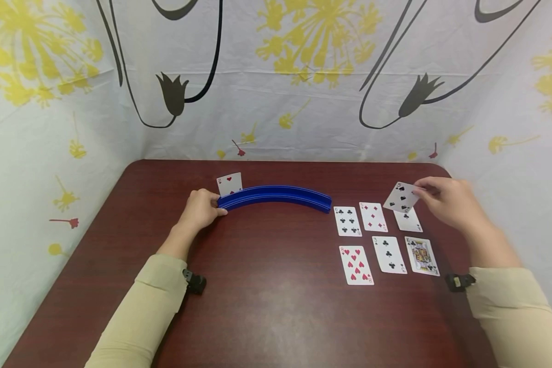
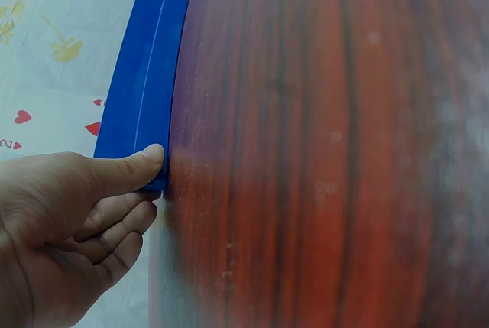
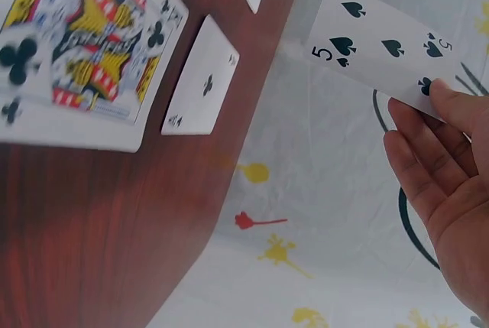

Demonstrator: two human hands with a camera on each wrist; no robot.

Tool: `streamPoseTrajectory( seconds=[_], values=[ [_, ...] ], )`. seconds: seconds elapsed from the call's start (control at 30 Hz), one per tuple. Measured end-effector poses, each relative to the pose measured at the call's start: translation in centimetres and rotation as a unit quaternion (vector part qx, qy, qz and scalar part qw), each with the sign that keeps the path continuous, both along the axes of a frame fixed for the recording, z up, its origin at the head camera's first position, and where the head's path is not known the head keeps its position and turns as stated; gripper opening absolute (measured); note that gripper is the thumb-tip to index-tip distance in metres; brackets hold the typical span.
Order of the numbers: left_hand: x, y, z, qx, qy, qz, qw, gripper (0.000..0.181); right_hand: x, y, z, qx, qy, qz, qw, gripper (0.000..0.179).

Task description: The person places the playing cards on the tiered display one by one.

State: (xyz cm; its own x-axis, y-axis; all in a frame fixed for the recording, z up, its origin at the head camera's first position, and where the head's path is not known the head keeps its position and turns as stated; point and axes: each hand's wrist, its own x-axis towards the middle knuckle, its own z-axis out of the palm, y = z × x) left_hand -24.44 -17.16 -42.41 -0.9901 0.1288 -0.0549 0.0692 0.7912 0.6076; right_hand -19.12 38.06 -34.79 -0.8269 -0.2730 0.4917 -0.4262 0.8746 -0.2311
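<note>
loading seems the step, left hand (image 1: 200, 208) gripping one end of the blue rack (image 1: 276, 193), right hand (image 1: 452, 202) pinching the five of spades (image 1: 399, 197), which probably needs slotting in next.

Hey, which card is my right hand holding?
The five of spades, pinched near a corner by your right hand, while six other cards lie on the table.

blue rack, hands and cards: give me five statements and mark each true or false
1. The left hand grips one end of the blue rack. True.
2. The blue rack is straight. False: it is curved.
3. The right hand holds the five of spades. True.
4. The king of clubs lies face down. False: it lies face up.
5. The two of hearts is nearer the left hand than the right hand. True.
</note>
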Motion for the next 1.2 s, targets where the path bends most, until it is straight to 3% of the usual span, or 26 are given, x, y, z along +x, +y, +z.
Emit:
streamPoseTrajectory(
  seconds=[0.4,0.6,0.87,1.2],
  values=[
    [-0.1,0.1,0.0,0.004,-0.001,0.004,1.0000,0.048,-0.9,-2.5,0.1,0.007,0.008,0.014,0.9999,0.008],
    [-0.2,0.2,0.0,0.004,0.001,0.005,1.0000,0.047,-1.1,-3.6,0.2,-0.007,-0.012,0.017,0.9998,0.007],
    [-0.1,0.0,-0.1,-0.007,0.013,-0.009,0.9999,0.045,-1.3,-4.9,-0.3,-0.021,-0.046,0.020,0.9985,0.006],
    [0.0,0.0,0.1,-0.017,0.020,-0.023,0.9994,0.046,-1.8,-5.9,-0.1,-0.017,-0.040,0.032,0.9985,0.007]
  ],
)
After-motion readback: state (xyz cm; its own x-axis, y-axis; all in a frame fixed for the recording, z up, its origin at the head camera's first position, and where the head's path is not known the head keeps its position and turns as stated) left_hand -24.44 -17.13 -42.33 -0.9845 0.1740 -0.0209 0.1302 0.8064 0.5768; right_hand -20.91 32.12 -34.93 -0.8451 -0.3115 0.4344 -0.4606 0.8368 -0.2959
